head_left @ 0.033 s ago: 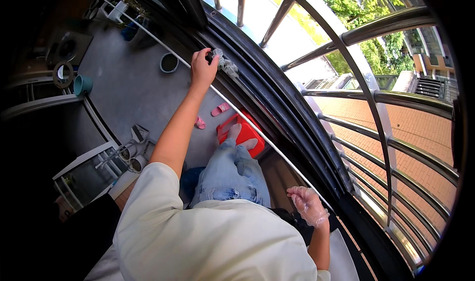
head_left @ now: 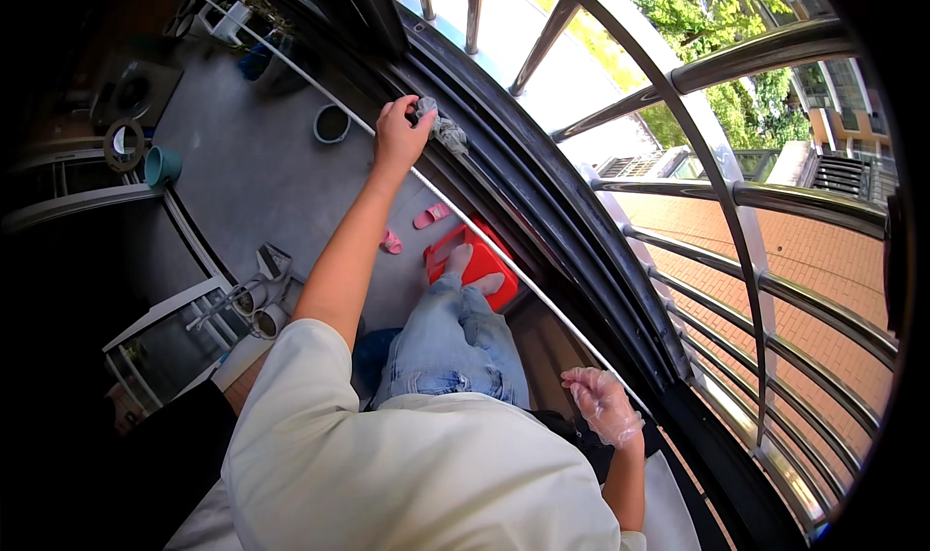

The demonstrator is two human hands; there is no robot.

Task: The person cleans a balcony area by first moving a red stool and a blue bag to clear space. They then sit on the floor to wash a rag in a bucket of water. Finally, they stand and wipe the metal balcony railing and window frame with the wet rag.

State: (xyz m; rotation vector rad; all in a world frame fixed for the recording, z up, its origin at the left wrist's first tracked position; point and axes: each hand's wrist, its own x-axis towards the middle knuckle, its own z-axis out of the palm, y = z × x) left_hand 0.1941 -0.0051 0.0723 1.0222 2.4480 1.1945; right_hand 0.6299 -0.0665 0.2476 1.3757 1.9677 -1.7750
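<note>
My left hand [head_left: 399, 129] reaches far forward and is closed on a crumpled grey cloth [head_left: 448, 134], pressed against the black curved ledge [head_left: 542, 212] below the balcony railing. My right hand [head_left: 603, 406] wears a clear plastic glove. It holds nothing, and its fingers are loosely spread close to the same ledge, low on the right. My feet stand on a red stool [head_left: 489, 252] against the ledge. A thin white line [head_left: 542, 304] runs along the ledge past both hands.
Metal railing bars [head_left: 736, 194] curve overhead, with brick paving and trees beyond. On the grey floor lie two pink slippers [head_left: 431, 216], a round grey pot [head_left: 331, 123] and a teal pot [head_left: 161, 165]. A white rack [head_left: 165, 343] stands at the lower left.
</note>
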